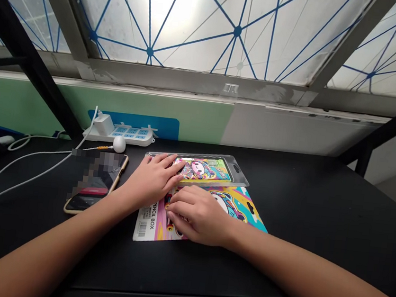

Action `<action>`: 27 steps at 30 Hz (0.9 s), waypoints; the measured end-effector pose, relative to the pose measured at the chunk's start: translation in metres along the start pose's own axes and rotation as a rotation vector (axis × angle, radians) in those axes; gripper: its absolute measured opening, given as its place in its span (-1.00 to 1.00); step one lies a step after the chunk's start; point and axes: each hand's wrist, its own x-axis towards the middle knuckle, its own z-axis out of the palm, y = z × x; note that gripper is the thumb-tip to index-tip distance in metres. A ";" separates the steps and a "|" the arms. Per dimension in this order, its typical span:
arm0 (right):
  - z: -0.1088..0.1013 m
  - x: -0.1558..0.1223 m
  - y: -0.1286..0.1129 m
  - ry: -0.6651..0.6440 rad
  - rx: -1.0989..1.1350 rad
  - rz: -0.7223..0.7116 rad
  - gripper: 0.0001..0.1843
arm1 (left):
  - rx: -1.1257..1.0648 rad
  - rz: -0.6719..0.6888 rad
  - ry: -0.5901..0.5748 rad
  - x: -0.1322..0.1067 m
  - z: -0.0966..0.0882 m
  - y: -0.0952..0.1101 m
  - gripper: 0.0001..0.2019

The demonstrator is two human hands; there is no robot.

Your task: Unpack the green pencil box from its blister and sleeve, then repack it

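Note:
My left hand (159, 175) lies palm down with its fingers spread over the left part of a clear plastic blister pack (240, 176). Inside that pack shows a colourful pencil box (213, 169) with a cartoon bear face. Just below, my right hand (199, 215) rests on a printed backing card (248, 211), its fingers loosely bent and a little apart. The card reads "PENCIL BOX" and has a barcode at its left end. The pack overlaps the card's far edge. Both hands cover parts of the printing, and neither is wrapped around anything.
A phone (85, 197) lies left of the card, beside my left forearm. Behind it stand a white power strip (133, 135) with a plugged-in charger and a white round item (119, 144) on a cable. White cables (25, 183) cross the black desk (318, 219). Dark metal bars (33, 53) flank it.

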 end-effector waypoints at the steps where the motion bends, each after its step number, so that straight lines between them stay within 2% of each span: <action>1: -0.006 0.000 0.004 0.022 -0.043 -0.001 -0.75 | -0.003 0.001 -0.001 0.000 0.000 0.000 -0.52; 3: -0.021 0.000 0.017 0.052 -0.140 0.050 -0.74 | -0.010 0.005 -0.005 0.000 0.000 0.000 -0.51; 6: -0.046 -0.002 0.049 0.053 -0.311 0.268 -0.71 | -0.020 0.000 -0.010 0.000 -0.001 0.000 -0.50; 8: -0.059 -0.007 0.073 -0.010 -0.378 0.414 -0.71 | -0.024 -0.007 -0.014 0.001 -0.001 0.000 -0.51; 11: -0.068 -0.015 0.100 -0.110 -0.343 0.541 -0.65 | -0.034 -0.014 -0.021 0.001 0.000 0.000 -0.50; 17: -0.072 -0.016 0.116 -0.235 -0.288 0.583 -0.49 | -0.054 -0.022 -0.023 0.001 -0.002 0.002 -0.51; 22: -0.083 -0.008 0.123 -0.407 -0.198 0.620 -0.32 | -0.070 -0.019 -0.003 0.001 -0.004 0.002 -0.52; 24: -0.085 -0.005 0.126 -0.412 -0.204 0.607 -0.31 | -0.087 -0.026 0.007 0.001 -0.003 0.001 -0.53; 27: -0.084 -0.001 0.128 -0.350 -0.240 0.587 -0.35 | -0.132 -0.042 0.018 0.000 -0.004 0.001 -0.53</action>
